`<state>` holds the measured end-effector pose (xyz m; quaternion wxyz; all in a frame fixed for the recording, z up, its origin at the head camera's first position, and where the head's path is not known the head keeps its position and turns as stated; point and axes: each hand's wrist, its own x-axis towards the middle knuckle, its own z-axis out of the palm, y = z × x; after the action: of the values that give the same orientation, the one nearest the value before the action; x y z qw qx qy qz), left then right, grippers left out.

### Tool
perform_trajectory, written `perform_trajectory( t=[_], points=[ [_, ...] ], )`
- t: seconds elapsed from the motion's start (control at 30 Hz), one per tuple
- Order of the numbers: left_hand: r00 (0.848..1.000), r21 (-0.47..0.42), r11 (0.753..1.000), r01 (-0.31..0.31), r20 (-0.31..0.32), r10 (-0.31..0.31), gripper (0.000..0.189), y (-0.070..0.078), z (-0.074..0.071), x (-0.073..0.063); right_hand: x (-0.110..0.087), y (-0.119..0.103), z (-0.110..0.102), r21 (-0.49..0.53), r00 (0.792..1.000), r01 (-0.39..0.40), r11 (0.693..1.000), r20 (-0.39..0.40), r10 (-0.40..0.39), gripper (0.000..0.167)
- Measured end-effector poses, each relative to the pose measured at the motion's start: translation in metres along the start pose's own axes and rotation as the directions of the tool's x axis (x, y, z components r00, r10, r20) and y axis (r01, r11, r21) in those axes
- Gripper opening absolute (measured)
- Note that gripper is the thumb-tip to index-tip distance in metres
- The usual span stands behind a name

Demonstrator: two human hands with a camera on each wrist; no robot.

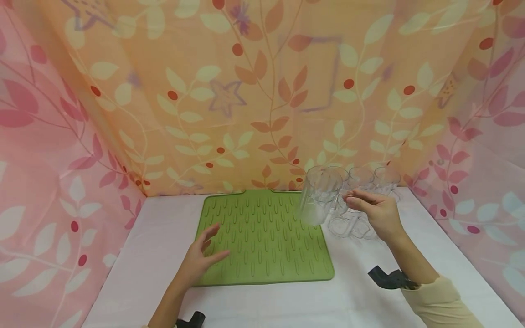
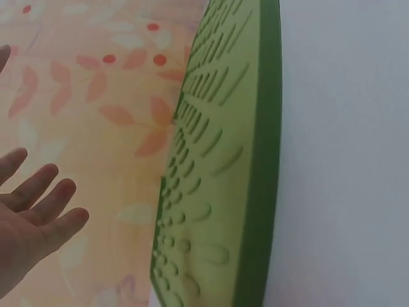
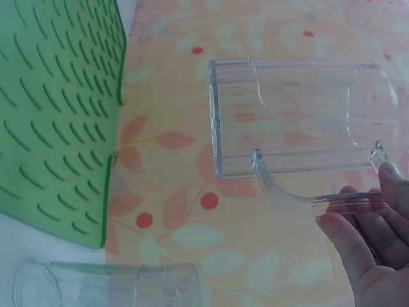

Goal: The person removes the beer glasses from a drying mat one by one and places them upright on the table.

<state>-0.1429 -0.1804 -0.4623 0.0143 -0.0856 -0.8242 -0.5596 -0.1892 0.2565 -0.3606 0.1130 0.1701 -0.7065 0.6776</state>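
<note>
My right hand (image 1: 375, 212) grips the handle of a clear mug (image 1: 321, 193), holding it up over the right part of a green ridged mat (image 1: 262, 269). In the right wrist view the clear handle (image 3: 287, 195) runs into the curled fingers (image 3: 358, 240), and the mug body extends to the left of the hand. Over the mat's left edge, my left hand (image 1: 197, 259) hovers with fingers spread and nothing in it. The left wrist view shows those fingers (image 2: 48, 192) apart beside the mat.
Several more clear mugs (image 1: 387, 177) stand close together on the right, partly hidden by the right hand. A white cloth (image 1: 266, 305) covers the table. Patterned curtains enclose it: an orange one (image 1: 262, 91) behind, pink ones (image 1: 49, 182) at both sides.
</note>
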Motion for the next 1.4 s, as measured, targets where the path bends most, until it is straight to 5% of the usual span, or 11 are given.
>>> perform_trajectory(
  t=[0.23,0.47,0.63,1.0,1.13,1.27,1.4],
  points=[
    [0.999,0.074,0.997,0.037,-0.011,-0.037,0.084,-0.013,-0.012,-0.004,0.003,-0.005,-0.015,0.033,0.993,0.059,0.998,-0.104,-0.055,0.021],
    [0.990,0.183,0.973,0.139,-0.020,-0.138,0.090,-0.021,-0.024,-0.007,0.004,-0.009,-0.033,-0.004,0.979,0.065,0.998,-0.193,-0.065,0.022],
    [0.979,0.248,0.948,0.199,0.000,-0.205,0.094,-0.026,-0.032,-0.012,0.003,-0.009,-0.047,0.104,0.964,0.131,0.986,-0.245,-0.102,0.023],
    [0.967,0.390,0.896,0.212,0.045,-0.249,0.100,-0.036,-0.041,-0.016,0.001,-0.018,-0.078,0.120,0.918,0.117,0.986,-0.392,-0.061,0.024],
    [0.965,0.416,0.885,0.208,0.062,-0.256,0.102,-0.037,-0.041,-0.019,0.001,-0.019,-0.087,0.211,0.907,0.159,0.965,-0.418,-0.058,0.025],
    [0.960,0.431,0.876,0.217,0.067,-0.272,0.104,-0.036,-0.041,-0.020,0.001,-0.022,-0.096,0.291,0.864,0.191,0.938,-0.503,-0.020,0.026],
    [0.962,0.441,0.874,0.204,0.073,-0.262,0.105,-0.038,-0.041,-0.021,0.000,-0.025,-0.105,0.244,0.803,0.139,0.960,-0.595,0.035,0.028]
  ],
)
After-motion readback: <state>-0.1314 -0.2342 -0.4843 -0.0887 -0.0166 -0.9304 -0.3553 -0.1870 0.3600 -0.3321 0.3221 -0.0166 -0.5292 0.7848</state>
